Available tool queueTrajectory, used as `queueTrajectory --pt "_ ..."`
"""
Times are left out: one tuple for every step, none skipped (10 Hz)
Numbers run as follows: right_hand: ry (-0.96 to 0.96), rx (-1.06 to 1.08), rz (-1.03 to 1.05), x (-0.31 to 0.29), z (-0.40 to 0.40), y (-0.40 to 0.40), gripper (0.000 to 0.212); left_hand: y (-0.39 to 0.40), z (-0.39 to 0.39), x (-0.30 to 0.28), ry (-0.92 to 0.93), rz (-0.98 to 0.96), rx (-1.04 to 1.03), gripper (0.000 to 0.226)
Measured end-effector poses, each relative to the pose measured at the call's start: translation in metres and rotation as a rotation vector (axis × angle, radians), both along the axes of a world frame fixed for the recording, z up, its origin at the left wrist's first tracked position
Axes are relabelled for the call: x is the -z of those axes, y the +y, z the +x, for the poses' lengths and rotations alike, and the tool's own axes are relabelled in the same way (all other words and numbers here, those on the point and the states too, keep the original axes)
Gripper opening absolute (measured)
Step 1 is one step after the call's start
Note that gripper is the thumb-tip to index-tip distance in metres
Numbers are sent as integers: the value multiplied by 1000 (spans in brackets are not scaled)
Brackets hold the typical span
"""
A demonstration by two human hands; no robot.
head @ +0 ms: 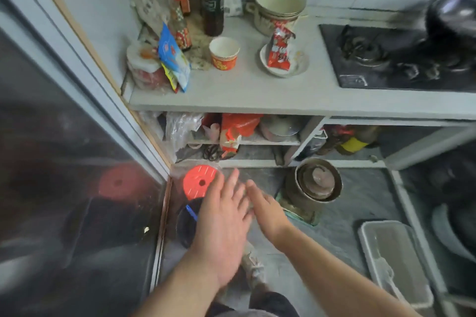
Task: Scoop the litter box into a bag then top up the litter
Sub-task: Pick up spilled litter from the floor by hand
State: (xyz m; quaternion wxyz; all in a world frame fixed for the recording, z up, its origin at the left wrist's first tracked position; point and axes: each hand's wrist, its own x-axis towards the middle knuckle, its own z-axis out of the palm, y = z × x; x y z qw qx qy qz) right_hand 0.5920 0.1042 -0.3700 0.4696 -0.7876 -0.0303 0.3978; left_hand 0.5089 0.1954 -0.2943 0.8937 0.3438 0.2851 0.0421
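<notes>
Both my hands reach down toward the floor below the kitchen counter. My left hand (221, 224) is flat with fingers spread, over a red round lid (199, 181) and a dark round container (186, 225) with a blue mark. My right hand (268, 210) is beside it, fingers extended, holding nothing. Thin clear plastic seems to lie under the fingers, too blurred to be sure. Clear and red plastic bags (181, 127) are stuffed on the lower shelf. No litter box or scoop is identifiable in this view.
A metal pot (318, 183) stands on the floor to the right. A white plastic tub (394, 260) lies at the lower right. The counter (257, 95) holds bottles, a paper cup, bowls and a gas hob. A dark glass door (77, 162) closes off the left.
</notes>
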Motion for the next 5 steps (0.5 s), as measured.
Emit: queueTrajectory --pt "412 339 225 -24 -24 -47 78 -30 -14 -23 -192 686 317 65" --pt "504 530 529 -64 -65 -94 63 -64 -32 -5 -374 1268 671 63" --pt "461 668 631 -97 -104 -150 55 -112 -41 -4 -537 1402 890 59" --pt "276 744 467 -108 -125 -196 58 -145 -39 0 -542 1379 985 58" --pt "138 812 427 -127 -158 -263 51 -198 -46 -12 -584 1292 1066 57"
